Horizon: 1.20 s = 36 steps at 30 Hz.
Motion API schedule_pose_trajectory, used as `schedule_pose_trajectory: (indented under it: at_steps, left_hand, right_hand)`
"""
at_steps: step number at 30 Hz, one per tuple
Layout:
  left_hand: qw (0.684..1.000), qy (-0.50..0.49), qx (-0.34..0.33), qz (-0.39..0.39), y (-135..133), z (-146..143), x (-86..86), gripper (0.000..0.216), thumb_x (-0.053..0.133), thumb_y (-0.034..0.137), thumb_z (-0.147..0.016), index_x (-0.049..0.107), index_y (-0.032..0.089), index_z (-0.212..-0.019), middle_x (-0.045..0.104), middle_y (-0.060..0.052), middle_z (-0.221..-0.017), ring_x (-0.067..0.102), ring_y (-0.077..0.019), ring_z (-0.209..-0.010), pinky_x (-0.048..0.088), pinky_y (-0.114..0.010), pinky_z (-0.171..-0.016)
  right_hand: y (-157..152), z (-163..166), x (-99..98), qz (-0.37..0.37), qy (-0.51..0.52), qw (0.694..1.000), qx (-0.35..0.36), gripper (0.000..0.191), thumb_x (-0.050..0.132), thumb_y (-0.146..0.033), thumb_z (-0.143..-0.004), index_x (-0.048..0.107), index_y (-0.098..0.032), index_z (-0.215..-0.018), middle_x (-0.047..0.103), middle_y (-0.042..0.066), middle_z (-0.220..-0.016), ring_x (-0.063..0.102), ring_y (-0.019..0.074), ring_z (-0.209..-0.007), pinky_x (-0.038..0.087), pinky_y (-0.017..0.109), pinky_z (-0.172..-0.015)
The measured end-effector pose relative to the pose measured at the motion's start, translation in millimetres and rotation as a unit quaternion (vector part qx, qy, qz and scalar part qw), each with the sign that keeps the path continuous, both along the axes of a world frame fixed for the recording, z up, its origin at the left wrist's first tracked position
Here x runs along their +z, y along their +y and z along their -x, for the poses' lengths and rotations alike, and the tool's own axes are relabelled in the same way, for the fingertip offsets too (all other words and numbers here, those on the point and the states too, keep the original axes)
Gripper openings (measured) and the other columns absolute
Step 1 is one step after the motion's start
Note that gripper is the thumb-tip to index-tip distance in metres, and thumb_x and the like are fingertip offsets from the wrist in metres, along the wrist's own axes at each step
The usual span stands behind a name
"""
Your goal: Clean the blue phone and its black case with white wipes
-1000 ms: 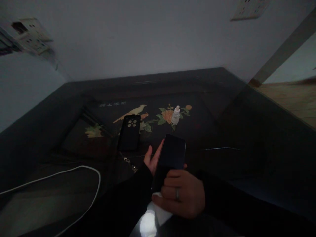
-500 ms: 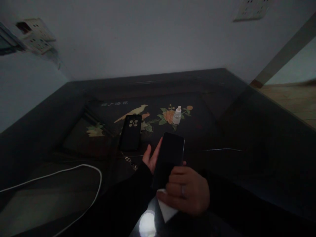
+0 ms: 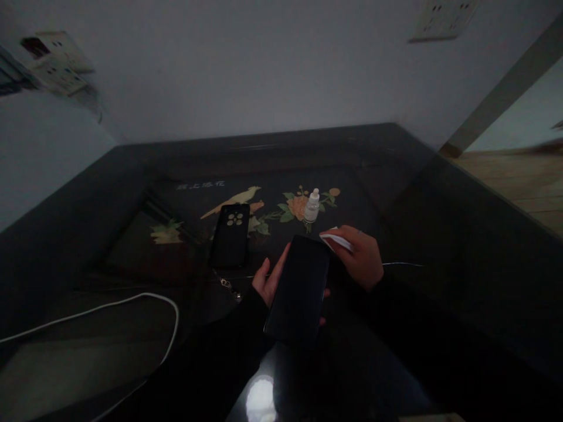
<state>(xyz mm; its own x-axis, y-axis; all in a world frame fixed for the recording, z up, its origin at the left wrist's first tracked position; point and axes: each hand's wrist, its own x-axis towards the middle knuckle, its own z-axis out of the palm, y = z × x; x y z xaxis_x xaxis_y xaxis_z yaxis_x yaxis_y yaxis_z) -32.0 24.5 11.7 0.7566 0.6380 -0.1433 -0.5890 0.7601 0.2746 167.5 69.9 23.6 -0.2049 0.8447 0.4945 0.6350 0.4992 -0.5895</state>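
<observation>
My left hand (image 3: 269, 280) holds a black phone (image 3: 299, 290) from underneath, its dark screen facing up, fingers wrapped round its edges. My right hand (image 3: 360, 258) is closed on a folded white cloth (image 3: 336, 241) just past the phone's top right corner. A small clear dropper bottle (image 3: 312, 206) with a white cap stands upright on the table a little beyond the cloth. A black phone case (image 3: 231, 234) with camera cut-outs lies flat to the left of the phone.
The dark lacquered table (image 3: 440, 234) bears a painted bird and flowers. A white cable (image 3: 132, 302) loops over the near left. A thin cable (image 3: 404, 265) runs right of my right hand. A small keychain (image 3: 229, 286) lies below the case. Wall sockets (image 3: 442, 17) sit above.
My right hand with the white cloth has moved from the phone's near end up to its far right corner, uncovering the whole screen. The left hand has kept the phone nearly still.
</observation>
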Motion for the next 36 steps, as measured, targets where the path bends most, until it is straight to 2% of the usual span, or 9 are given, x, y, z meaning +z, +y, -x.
schedule_pose_trajectory:
  at_steps: [5,13,18,22,26,28,31,33,36]
  left_hand:
    - [1.000,0.016,0.018,-0.019,0.2,0.0,1.4,0.050,0.018,0.055,-0.079,0.003,0.049,-0.126,0.038,-0.009,-0.127,0.049,-0.0374,-0.101,0.015,-0.065,-0.081]
    - [0.994,0.053,0.056,-0.071,-8.5,-0.1,9.6,0.056,0.032,0.047,-0.081,-0.006,0.054,-0.123,0.038,-0.006,-0.128,0.046,-0.0353,-0.107,0.032,-0.057,-0.081]
    - [0.993,0.034,0.099,-0.056,-8.7,-0.3,4.6,0.067,0.036,0.046,-0.080,-0.010,0.042,-0.129,0.042,-0.010,-0.126,0.045,-0.0335,-0.109,0.032,-0.058,-0.084]
    - [0.985,0.049,0.145,-0.076,-9.7,-2.6,4.8,0.080,0.049,0.041,-0.075,-0.007,0.034,-0.131,0.048,-0.011,-0.120,0.046,-0.0311,-0.108,0.030,-0.061,-0.085]
    - [0.975,0.081,0.177,-0.106,-11.9,-1.7,2.3,0.081,0.056,0.038,-0.071,0.003,0.029,-0.132,0.045,-0.015,-0.123,0.042,-0.0326,-0.112,0.031,-0.063,-0.083]
    - [0.972,0.087,0.177,-0.128,-10.1,1.7,-4.6,0.073,0.058,0.037,-0.069,0.020,0.022,-0.129,0.042,-0.017,-0.126,0.035,-0.0344,-0.117,0.033,-0.062,-0.083]
    - [0.970,0.066,0.129,-0.198,-4.4,8.3,-17.7,0.056,0.061,0.033,-0.067,0.043,0.018,-0.118,0.039,-0.012,-0.129,0.029,-0.0356,-0.121,0.033,-0.058,-0.087]
    - [0.964,0.077,0.106,-0.233,-2.4,10.4,-22.8,0.056,0.063,0.031,-0.065,0.047,0.019,-0.118,0.042,-0.009,-0.128,0.033,-0.0323,-0.119,0.026,-0.050,-0.098]
    - [0.960,0.116,0.153,-0.206,-5.7,6.4,-21.7,0.063,0.065,0.032,-0.061,0.045,0.019,-0.120,0.048,-0.008,-0.124,0.034,-0.0305,-0.119,0.019,-0.041,-0.104]
  right_hand:
    - [-1.7,3.2,-0.6,0.010,0.040,0.999,-0.021,0.016,0.049,-0.025,-0.080,0.063,-0.020,-0.088,0.062,0.002,-0.079,0.057,0.0146,-0.074,0.040,0.025,-0.066]
    - [1.8,-0.9,-1.6,0.032,0.065,0.996,-0.059,0.017,0.049,-0.026,-0.080,0.063,-0.019,-0.086,0.063,0.001,-0.079,0.056,0.0141,-0.070,0.040,0.024,-0.062]
    - [1.7,-0.6,-2.6,0.034,0.065,0.996,-0.052,0.018,0.048,-0.027,-0.081,0.063,-0.019,-0.087,0.064,0.002,-0.082,0.057,0.0155,-0.075,0.041,0.026,-0.066]
    - [2.8,-0.5,-3.4,0.029,0.063,0.996,-0.063,0.018,0.049,-0.027,-0.080,0.063,-0.019,-0.087,0.064,0.002,-0.081,0.057,0.0148,-0.072,0.041,0.025,-0.064]
    - [3.1,-0.5,-3.6,0.025,0.054,0.995,-0.074,0.018,0.050,-0.029,-0.080,0.063,-0.019,-0.086,0.063,0.001,-0.078,0.056,0.0143,-0.069,0.040,0.024,-0.061]
    - [3.2,-0.6,-3.5,0.022,0.052,0.996,-0.073,0.018,0.050,-0.029,-0.080,0.064,-0.019,-0.086,0.063,0.001,-0.079,0.056,0.0144,-0.070,0.040,0.024,-0.062]
    - [3.9,-0.8,-2.5,0.020,0.058,0.996,-0.072,0.018,0.049,-0.028,-0.080,0.064,-0.019,-0.086,0.064,0.001,-0.079,0.057,0.0144,-0.070,0.041,0.024,-0.062]
    - [4.8,-1.0,-1.3,0.020,0.061,0.995,-0.076,0.018,0.049,-0.029,-0.080,0.064,-0.019,-0.086,0.063,0.002,-0.078,0.057,0.0145,-0.068,0.041,0.024,-0.062]
    - [6.2,-0.8,1.5,0.019,0.061,0.995,-0.081,0.018,0.049,-0.028,-0.080,0.064,-0.019,-0.085,0.064,0.002,-0.078,0.057,0.0153,-0.070,0.041,0.025,-0.063]
